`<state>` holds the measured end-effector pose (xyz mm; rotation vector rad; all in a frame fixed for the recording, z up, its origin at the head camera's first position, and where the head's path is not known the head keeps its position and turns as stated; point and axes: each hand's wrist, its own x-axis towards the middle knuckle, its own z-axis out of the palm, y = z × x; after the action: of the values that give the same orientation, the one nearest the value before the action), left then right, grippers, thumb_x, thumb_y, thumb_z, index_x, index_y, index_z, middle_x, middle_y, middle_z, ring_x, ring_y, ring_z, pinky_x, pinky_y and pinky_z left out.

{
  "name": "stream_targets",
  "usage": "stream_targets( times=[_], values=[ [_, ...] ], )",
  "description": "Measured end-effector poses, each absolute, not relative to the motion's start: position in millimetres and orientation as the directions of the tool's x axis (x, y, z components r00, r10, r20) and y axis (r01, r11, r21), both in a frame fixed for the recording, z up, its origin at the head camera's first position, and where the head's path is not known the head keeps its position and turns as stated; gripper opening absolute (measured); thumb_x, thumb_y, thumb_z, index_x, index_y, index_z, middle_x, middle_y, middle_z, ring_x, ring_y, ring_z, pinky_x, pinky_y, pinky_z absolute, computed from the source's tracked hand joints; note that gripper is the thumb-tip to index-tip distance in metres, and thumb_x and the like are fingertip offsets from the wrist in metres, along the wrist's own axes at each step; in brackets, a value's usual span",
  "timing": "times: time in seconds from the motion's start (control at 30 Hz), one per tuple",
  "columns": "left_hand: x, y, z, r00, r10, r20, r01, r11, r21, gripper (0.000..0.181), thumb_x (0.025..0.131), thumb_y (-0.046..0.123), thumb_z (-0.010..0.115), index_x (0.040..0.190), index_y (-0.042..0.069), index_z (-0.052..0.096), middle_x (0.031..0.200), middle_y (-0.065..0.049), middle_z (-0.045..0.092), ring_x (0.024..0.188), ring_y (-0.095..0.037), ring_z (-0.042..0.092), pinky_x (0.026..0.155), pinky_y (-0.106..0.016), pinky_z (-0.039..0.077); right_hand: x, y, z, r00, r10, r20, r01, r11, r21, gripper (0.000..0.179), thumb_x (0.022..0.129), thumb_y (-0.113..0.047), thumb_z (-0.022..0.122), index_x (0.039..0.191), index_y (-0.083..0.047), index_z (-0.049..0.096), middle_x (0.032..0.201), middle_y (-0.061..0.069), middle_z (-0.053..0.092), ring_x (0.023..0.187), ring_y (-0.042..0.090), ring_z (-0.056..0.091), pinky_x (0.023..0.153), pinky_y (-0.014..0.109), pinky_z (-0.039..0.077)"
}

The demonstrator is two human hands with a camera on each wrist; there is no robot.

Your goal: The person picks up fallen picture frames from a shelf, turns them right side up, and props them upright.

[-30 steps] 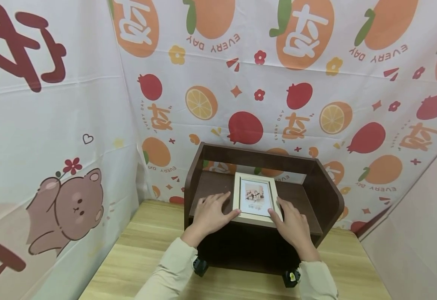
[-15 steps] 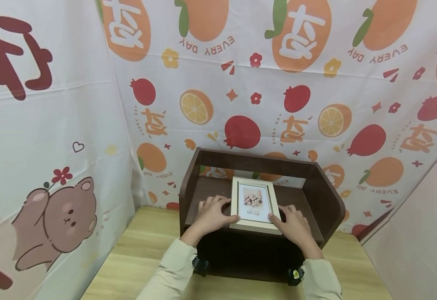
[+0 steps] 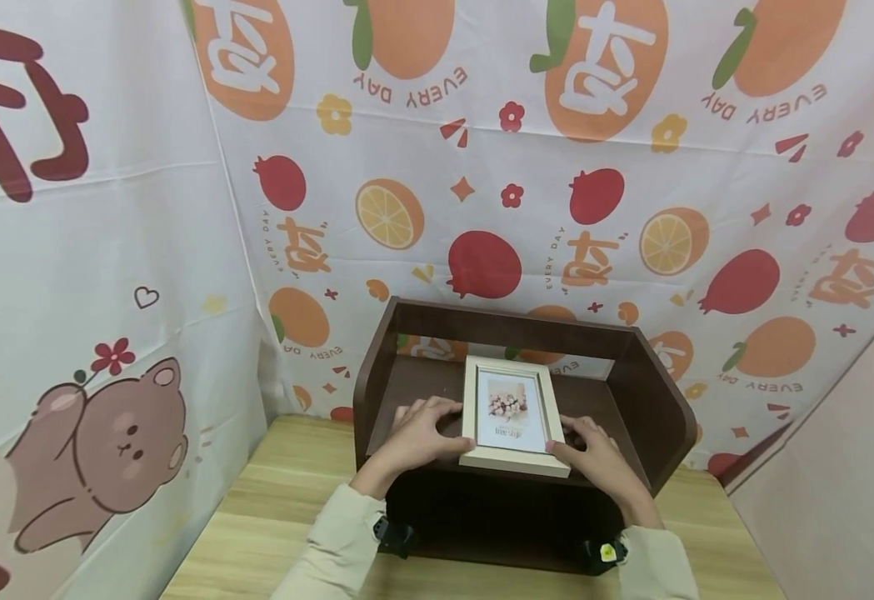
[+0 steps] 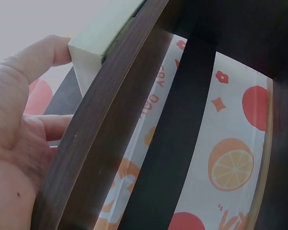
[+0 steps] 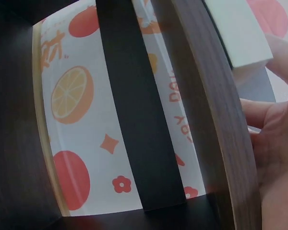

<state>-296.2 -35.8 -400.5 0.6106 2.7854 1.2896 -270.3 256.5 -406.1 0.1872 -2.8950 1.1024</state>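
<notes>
A cream picture frame (image 3: 511,457) with a floral picture lies face up on the upper board of a dark brown shelf unit (image 3: 377,375). Its near end sits at the board's front edge. On its left side, my left hand (image 3: 417,435) holds the frame, thumb at the near corner and fingers spread on the board. Opposite, my right hand (image 3: 597,454) holds the right side, its thumb on the near right corner. The wrist views show each thumb touching a corner of the frame (image 4: 93,48); some fingers are hidden behind the board's edge (image 5: 216,105).
The unit stands on a light wooden table (image 3: 257,517). Its raised sides and back rail (image 3: 511,323) surround the upper board, above a dark lower compartment (image 3: 492,517). A fruit-print cloth (image 3: 422,150) hangs behind, and a bear-print cloth (image 3: 204,208) hangs at left.
The head view has shifted a little. The picture frame has come slightly nearer to the shelf's front edge, with both hands staying on its sides.
</notes>
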Motion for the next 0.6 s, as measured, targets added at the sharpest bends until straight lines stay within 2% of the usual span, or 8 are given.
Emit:
stream_targets(
  times=[0.13, 0.27, 0.43, 0.6],
  values=[
    [-296.6, -39.9, -399.6, -0.918, 0.379, 0.121, 0.327, 0.548, 0.769, 0.069, 0.078, 0.042, 0.077, 0.138, 0.014, 0.055, 0.144, -0.007, 0.048, 0.131, -0.028, 0.04, 0.101, -0.048, 0.023, -269.4, 262.6, -405.3, -0.986, -0.154, 0.056, -0.145, 0.657, -0.74, 0.063, 0.09, -0.034, 0.066, 0.143, -0.005, 0.045, 0.125, 0.01, 0.053, 0.105, 0.02, 0.047, 0.085, 0.034, 0.038],
    [-296.2, -44.7, -398.0, -0.909, 0.406, 0.091, 0.308, 0.51, 0.803, 0.073, 0.079, 0.039, 0.078, 0.142, 0.018, 0.049, 0.148, -0.01, 0.046, 0.139, -0.033, 0.035, 0.109, -0.053, 0.019, -267.7, 267.5, -403.5, -0.978, -0.205, 0.025, -0.141, 0.575, -0.806, 0.067, 0.09, -0.028, 0.066, 0.147, -0.006, 0.039, 0.128, 0.013, 0.05, 0.106, 0.021, 0.045, 0.085, 0.035, 0.039],
    [-297.4, -46.8, -395.5, -0.891, 0.441, 0.112, 0.341, 0.484, 0.806, 0.075, 0.079, 0.038, 0.078, 0.143, 0.016, 0.047, 0.144, -0.009, 0.051, 0.137, -0.032, 0.04, 0.111, -0.053, 0.016, -268.6, 270.3, -401.9, -0.971, -0.235, 0.032, -0.163, 0.565, -0.809, 0.069, 0.09, -0.025, 0.066, 0.149, -0.006, 0.036, 0.129, 0.016, 0.054, 0.105, 0.021, 0.046, 0.089, 0.037, 0.038],
    [-296.3, -46.8, -395.4, -0.89, 0.442, 0.111, 0.336, 0.471, 0.816, 0.076, 0.078, 0.038, 0.079, 0.143, 0.017, 0.047, 0.138, -0.006, 0.057, 0.133, -0.03, 0.043, 0.111, -0.053, 0.018, -266.7, 271.6, -404.5, -0.974, -0.221, 0.046, -0.166, 0.562, -0.81, 0.069, 0.089, -0.025, 0.067, 0.148, -0.007, 0.037, 0.124, 0.013, 0.057, 0.101, 0.017, 0.047, 0.09, 0.037, 0.037]
  ],
)
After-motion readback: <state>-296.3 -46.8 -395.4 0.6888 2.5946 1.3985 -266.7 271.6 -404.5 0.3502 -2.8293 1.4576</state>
